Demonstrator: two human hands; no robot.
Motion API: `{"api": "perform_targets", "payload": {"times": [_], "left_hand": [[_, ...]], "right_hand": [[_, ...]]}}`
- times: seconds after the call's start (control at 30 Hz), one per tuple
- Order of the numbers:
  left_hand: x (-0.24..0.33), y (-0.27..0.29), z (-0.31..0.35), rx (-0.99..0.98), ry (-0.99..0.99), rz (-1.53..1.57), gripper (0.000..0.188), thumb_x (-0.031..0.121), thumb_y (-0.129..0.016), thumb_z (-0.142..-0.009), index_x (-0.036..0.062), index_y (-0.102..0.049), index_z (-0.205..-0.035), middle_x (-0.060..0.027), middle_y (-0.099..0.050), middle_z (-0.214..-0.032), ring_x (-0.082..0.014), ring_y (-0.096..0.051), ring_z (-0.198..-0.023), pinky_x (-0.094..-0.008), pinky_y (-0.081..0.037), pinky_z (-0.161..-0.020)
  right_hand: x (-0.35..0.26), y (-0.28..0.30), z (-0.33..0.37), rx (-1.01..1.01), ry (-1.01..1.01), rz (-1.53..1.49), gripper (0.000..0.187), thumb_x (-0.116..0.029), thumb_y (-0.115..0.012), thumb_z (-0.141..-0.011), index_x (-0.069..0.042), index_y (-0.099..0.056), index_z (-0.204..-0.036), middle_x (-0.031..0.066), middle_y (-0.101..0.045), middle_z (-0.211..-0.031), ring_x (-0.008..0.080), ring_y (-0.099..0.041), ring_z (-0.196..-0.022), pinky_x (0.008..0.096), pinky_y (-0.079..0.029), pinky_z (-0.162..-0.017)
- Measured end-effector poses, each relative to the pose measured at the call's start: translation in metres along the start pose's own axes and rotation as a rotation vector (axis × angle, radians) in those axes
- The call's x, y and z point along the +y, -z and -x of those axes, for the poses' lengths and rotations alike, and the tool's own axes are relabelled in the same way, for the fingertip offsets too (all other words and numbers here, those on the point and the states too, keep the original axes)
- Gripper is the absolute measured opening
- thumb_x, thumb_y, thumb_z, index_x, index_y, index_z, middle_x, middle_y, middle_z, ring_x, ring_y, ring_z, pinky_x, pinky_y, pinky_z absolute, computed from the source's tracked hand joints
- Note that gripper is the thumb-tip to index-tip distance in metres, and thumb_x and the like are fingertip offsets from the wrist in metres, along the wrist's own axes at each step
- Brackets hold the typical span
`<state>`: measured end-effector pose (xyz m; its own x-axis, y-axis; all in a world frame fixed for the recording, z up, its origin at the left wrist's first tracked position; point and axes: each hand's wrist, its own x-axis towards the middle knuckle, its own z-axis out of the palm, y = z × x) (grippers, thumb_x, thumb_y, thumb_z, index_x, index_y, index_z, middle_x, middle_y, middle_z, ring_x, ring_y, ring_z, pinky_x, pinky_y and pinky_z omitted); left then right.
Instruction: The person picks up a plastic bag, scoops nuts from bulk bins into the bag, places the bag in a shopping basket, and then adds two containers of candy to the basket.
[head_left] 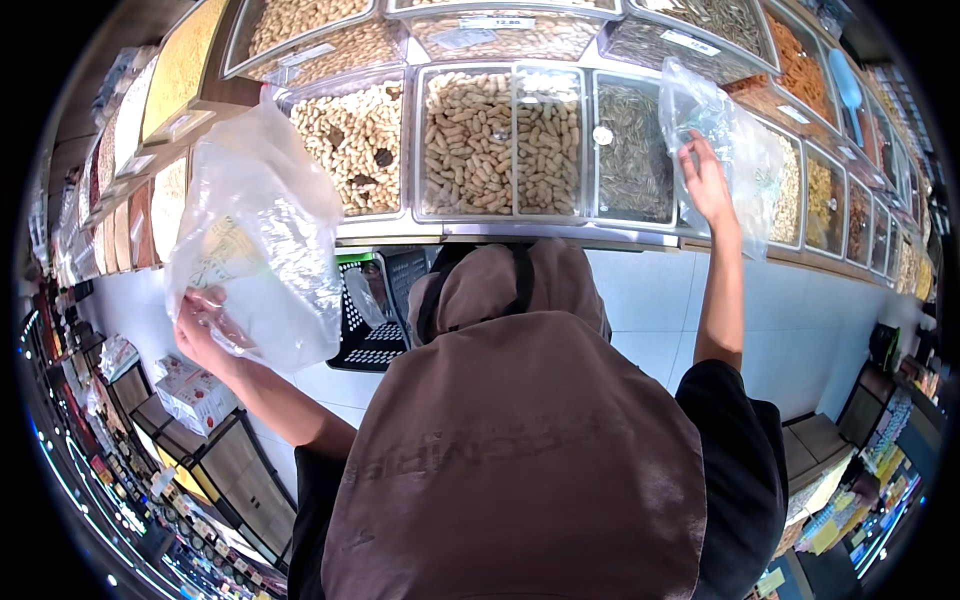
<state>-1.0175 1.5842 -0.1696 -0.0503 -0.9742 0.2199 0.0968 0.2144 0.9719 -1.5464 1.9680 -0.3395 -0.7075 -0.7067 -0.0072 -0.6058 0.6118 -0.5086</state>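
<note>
Gripping clear bag in left hand, pinching second bag in right hand, either side of middle peanut bin. Likely light, limp, slippery; hold edges.

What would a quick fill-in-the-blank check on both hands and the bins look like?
1. The left hand holds a bag made of thin translucent ____.
2. The right hand touches a second bag, so the number of bags at the hands is ____.
3. The divided bin straight ahead holds ____ in their shells.
4. The colour of the perforated basket below the bins is ____.

Missing words: plastic; two; peanuts; black.
</note>
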Motion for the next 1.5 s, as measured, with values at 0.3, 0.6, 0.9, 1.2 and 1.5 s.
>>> {"api": "perform_targets", "payload": {"times": [0.3, 0.6, 0.9, 1.2, 1.5], "left_hand": [[-0.004, 0.016, -0.044, 0.031, 0.092, -0.040, 0.020, 0.012, -0.052, -0.097, -0.0009, -0.061, -0.084, -0.0047, -0.055, -0.072, -0.0120, -0.047, -0.060, -0.0297, -0.042, -0.063], [-0.051, -0.067, -0.033, -0.036, 0.375, 0.089, 0.022, 0.015, -0.054, -0.099, 0.0006, -0.061, -0.084, -0.0040, -0.058, -0.074, -0.0118, -0.054, -0.064, -0.0261, -0.045, -0.062], [-0.070, -0.109, 0.002, -0.451, 0.159, -0.195, 0.031, 0.020, -0.048, -0.102, 0.0037, -0.056, -0.076, -0.0018, -0.054, -0.070, -0.0089, -0.050, -0.066, -0.0238, -0.038, -0.063], [-0.051, -0.176, 0.060, -0.276, 0.131, -0.342, 0.025, 0.018, -0.051, -0.100, 0.0033, -0.062, -0.082, 0.0000, -0.057, -0.073, -0.0077, -0.049, -0.067, -0.0237, -0.039, -0.064], [-0.020, -0.219, 0.123, -0.172, 0.024, -0.412, 0.025, 0.019, -0.052, -0.101, 0.0007, -0.060, -0.086, -0.0032, -0.054, -0.079, -0.0124, -0.049, -0.075, -0.0290, -0.039, -0.076]], "right_hand": [[-0.011, -0.039, 0.049, 0.000, -0.383, 0.028, 0.079, -0.062, -0.039, -0.096, -0.009, -0.029, -0.152, 0.0185, -0.026, -0.158, 0.0339, -0.023, -0.147, 0.0533, -0.019, -0.116], [-0.029, -0.065, 0.080, -0.042, -0.336, 0.264, 0.091, -0.061, -0.047, -0.093, -0.003, -0.013, -0.155, 0.0195, -0.022, -0.158, 0.0338, -0.020, -0.148, 0.0538, -0.019, -0.116], [-0.039, -0.051, 0.057, -0.123, -0.082, 0.395, 0.080, -0.060, -0.050, -0.090, -0.016, -0.028, -0.153, 0.0185, -0.019, -0.160, 0.0347, -0.016, -0.148, 0.0512, -0.019, -0.118], [0.020, -0.021, 0.047, -0.171, 0.262, 0.307, 0.081, -0.053, -0.059, -0.088, -0.019, -0.027, -0.154, 0.0128, -0.020, -0.161, 0.0364, -0.015, -0.148, 0.0493, -0.017, -0.119], [0.085, 0.055, 0.018, 0.057, 0.388, -0.069, 0.080, -0.042, -0.069, -0.086, 0.001, -0.037, -0.144, 0.0226, -0.038, -0.148, 0.0375, -0.034, -0.139, 0.0479, -0.028, -0.114]]}}
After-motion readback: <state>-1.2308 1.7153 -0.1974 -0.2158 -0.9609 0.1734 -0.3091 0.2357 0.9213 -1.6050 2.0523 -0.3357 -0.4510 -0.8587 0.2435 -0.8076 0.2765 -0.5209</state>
